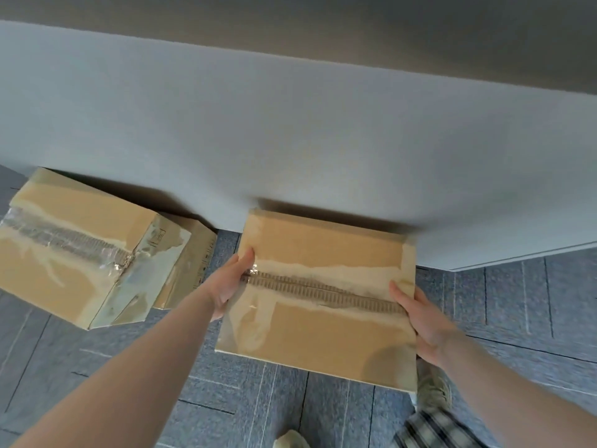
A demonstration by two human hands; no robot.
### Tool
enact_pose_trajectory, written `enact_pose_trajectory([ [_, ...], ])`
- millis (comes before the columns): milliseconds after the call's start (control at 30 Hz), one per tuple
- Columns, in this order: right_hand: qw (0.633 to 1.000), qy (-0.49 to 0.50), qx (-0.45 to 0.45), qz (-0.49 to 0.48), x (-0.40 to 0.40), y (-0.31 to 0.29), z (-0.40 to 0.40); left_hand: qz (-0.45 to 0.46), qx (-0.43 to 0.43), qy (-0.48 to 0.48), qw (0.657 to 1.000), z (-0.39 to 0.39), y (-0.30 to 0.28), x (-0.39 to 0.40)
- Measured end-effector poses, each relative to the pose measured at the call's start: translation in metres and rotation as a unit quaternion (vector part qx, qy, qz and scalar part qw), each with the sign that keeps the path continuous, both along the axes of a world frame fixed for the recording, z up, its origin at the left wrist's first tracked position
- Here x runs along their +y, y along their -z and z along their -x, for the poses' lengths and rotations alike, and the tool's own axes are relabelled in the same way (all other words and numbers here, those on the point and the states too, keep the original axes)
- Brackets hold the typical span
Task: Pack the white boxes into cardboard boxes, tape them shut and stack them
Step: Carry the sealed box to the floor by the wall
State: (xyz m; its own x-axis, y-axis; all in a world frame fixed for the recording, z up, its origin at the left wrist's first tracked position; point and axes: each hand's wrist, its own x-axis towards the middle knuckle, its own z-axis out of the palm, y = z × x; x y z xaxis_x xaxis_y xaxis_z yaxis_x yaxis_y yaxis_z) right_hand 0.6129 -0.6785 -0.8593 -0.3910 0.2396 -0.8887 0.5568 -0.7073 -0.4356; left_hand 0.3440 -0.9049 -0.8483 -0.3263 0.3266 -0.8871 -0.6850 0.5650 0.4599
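Observation:
A taped cardboard box (pixel 323 331) is held out in front of me, close to the grey wall. My left hand (pixel 227 284) grips its left side, thumb on the top face. At the box's right edge, my right hand (pixel 423 321) grips it with the thumb lying on the taped seam. A stack of cardboard boxes stands at the left against the wall: the top taped box (pixel 74 253) sits on a lower box (pixel 190 266) that shows only at its right side. No white boxes are in view.
A grey wall (pixel 290 140) runs across the view just behind the boxes. Grey carpet tiles (pixel 258 399) cover the floor. My shoes (pixel 433 386) and a plaid trouser leg show at the bottom right.

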Motion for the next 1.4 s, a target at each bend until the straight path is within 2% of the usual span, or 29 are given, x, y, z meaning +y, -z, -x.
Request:
enact_pose_trajectory([
  [267, 0.997, 0.06, 0.04, 0.011, 0.0, 0.03, 0.004, -0.022, -0.009, -0.002, 1.0, 0.004, 0.034, 0.005],
  [400, 0.997, 0.052, 0.06, -0.005, 0.004, 0.041, 0.01, -0.02, -0.005, 0.003, 1.0, 0.011, 0.048, 0.003],
  [633, 0.998, 0.017, 0.043, -0.044, 0.0, 0.045, 0.01, -0.01, 0.019, 0.008, 1.0, 0.011, 0.056, 0.001],
  [867, 0.999, 0.004, 0.011, -0.042, -0.001, 0.043, 0.01, -0.001, 0.031, 0.017, 0.999, 0.007, 0.048, 0.005],
  [1167, 0.999, 0.029, 0.013, -0.033, -0.009, 0.028, 0.016, 0.025, 0.064, 0.042, 0.997, 0.015, 0.046, 0.008],
  [1233, 0.998, 0.023, 0.013, -0.049, -0.008, 0.027, 0.015, 0.03, 0.08, 0.066, 0.994, 0.015, 0.043, 0.008],
  [1300, 0.995, -0.009, -0.005, -0.095, -0.007, 0.022, 0.017, 0.049, 0.135, 0.091, 0.985, 0.014, 0.034, 0.01],
  [1400, 0.973, -0.101, -0.064, -0.199, -0.006, -0.005, 0.023, 0.139, 0.236, 0.165, 0.947, 0.008, 0.003, 0.024],
])
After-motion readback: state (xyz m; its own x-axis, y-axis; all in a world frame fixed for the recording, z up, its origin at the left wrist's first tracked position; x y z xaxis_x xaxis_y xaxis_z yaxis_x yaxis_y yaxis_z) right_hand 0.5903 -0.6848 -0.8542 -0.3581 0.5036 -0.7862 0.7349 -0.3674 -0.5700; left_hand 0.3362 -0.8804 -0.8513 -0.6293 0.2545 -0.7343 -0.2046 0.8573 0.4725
